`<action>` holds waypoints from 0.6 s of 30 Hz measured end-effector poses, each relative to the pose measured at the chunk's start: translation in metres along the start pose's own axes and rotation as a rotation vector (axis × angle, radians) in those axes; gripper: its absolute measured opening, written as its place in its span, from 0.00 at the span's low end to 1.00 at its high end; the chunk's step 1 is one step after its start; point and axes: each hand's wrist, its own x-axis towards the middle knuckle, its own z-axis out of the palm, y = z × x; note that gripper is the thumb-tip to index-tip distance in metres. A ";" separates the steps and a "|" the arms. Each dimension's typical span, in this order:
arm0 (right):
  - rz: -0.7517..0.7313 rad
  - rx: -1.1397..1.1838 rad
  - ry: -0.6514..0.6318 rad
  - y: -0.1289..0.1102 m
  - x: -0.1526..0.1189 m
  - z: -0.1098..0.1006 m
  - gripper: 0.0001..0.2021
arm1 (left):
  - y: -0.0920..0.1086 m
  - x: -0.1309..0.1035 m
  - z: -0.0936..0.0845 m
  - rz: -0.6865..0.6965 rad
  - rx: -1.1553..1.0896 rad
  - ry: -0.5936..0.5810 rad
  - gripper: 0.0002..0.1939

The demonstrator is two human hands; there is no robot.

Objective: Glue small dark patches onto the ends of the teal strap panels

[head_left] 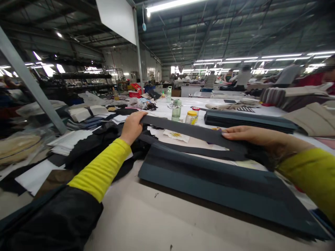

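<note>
A long dark grey strip of fabric (180, 129) is stretched between my two hands, held just above the table. My left hand (133, 127) grips its left end, fingers closed over the edge. Thumb and fingers of my right hand (248, 135) pinch it farther right, where more dark cloth hangs below the palm. Under the raised strip another dark strip (199, 150) runs across. Nearest me lies a stack of dark blue-green fabric panels (209, 184), its long edge slanting down to the right.
Black cloth pieces (89, 148) and white stacks (68, 142) crowd the left side. Behind the strip stand a green bottle (176, 111) and a yellow-lidded jar (191, 118). Another dark fabric stack (248, 121) lies behind my right hand. A metal post (34, 83) rises at left.
</note>
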 end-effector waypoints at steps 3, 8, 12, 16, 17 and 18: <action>0.122 -0.032 -0.116 0.027 -0.024 -0.006 0.24 | -0.003 -0.023 -0.030 0.153 0.083 -0.049 0.28; 0.125 -0.404 -0.153 0.070 -0.041 0.000 0.22 | 0.015 -0.080 -0.013 0.259 0.131 -0.409 0.27; 0.078 -0.633 0.052 0.101 -0.046 0.003 0.22 | 0.020 -0.101 0.000 0.196 0.071 -0.774 0.32; -0.080 -0.814 0.293 0.116 -0.063 0.031 0.36 | 0.030 -0.114 -0.017 0.190 0.016 -0.810 0.41; -0.172 -0.875 0.341 0.118 -0.067 0.046 0.38 | 0.035 -0.120 -0.019 0.213 0.001 -0.800 0.42; -0.285 -0.946 0.387 0.120 -0.069 0.064 0.39 | 0.040 -0.127 -0.019 0.246 -0.012 -0.782 0.44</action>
